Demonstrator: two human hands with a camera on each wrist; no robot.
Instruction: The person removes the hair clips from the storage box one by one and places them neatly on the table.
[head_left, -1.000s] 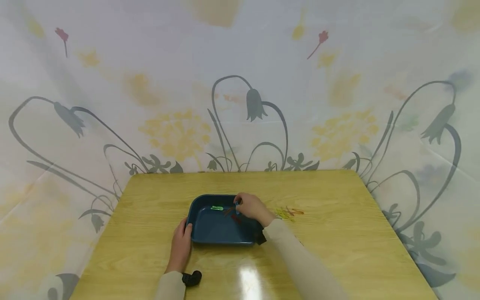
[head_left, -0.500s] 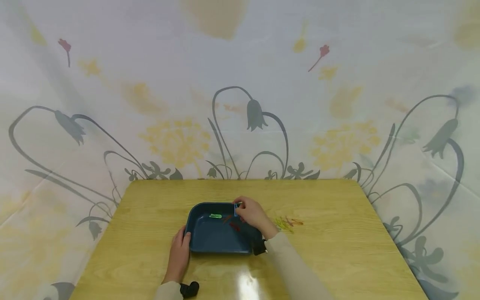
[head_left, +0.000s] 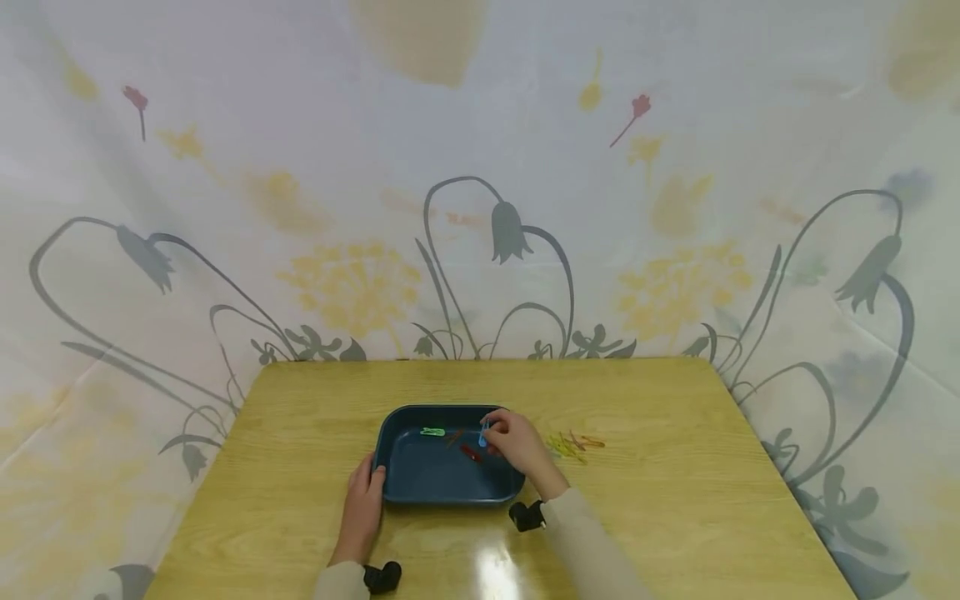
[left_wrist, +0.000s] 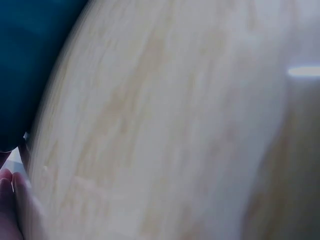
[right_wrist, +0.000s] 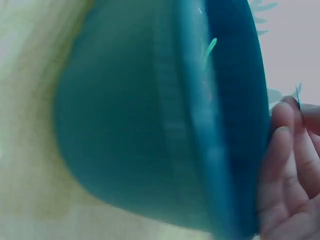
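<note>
1 clip (head_left: 483, 434) in right hand (head_left: 521, 443); left hand (head_left: 363, 493) grips tray (head_left: 427, 475).

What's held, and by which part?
Right hand: blue clip, pinched, exact spot unclear. Left hand: dark blue tray, by its left rim.

the tray (head_left: 420, 473) is seen as smooth plastic. beneath it, a glossy wood-grain finish is shown by the table (head_left: 285, 492); behind it, matt, creased cloth is suggested by the backdrop (head_left: 465, 125). over it, plastic is suggested by the blue clip (head_left: 483, 437).
</note>
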